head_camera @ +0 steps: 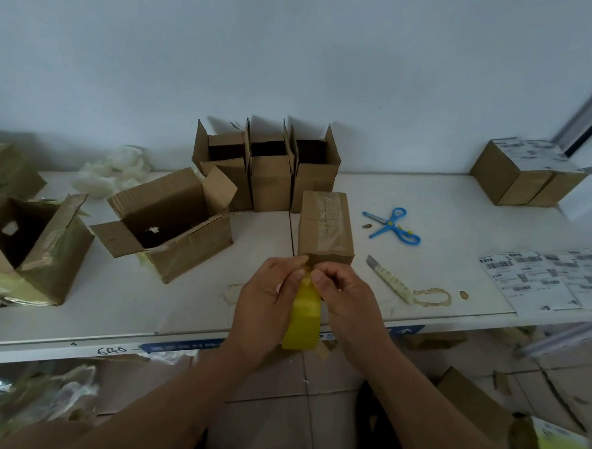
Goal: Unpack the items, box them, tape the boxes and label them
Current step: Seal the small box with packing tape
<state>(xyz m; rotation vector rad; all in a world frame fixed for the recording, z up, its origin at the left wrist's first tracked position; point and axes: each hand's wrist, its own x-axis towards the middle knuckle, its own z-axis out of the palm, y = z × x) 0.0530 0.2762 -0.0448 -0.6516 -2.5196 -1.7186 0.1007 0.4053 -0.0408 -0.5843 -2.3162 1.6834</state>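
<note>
A closed cardboard box (326, 226) with clear tape along its top stands on the white table (442, 211), just beyond my hands. A yellowish roll of tape (302, 319) hangs between my hands above the table's front edge. My left hand (266, 298) grips the roll from the left, thumb up at the tape's end. My right hand (344, 295) pinches the tape's end at the top of the roll. Three open small boxes (269, 175) stand in a row against the wall. Two labelled boxes (527, 174) sit at the far right.
Blue scissors (392, 226) and a box cutter (389, 279) lie right of the taped box. Sheets of shipping labels (545, 278) lie at the right edge. A larger open carton (171, 224) and torn cartons (33, 245) stand at the left, with white packing plastic (112, 170) behind.
</note>
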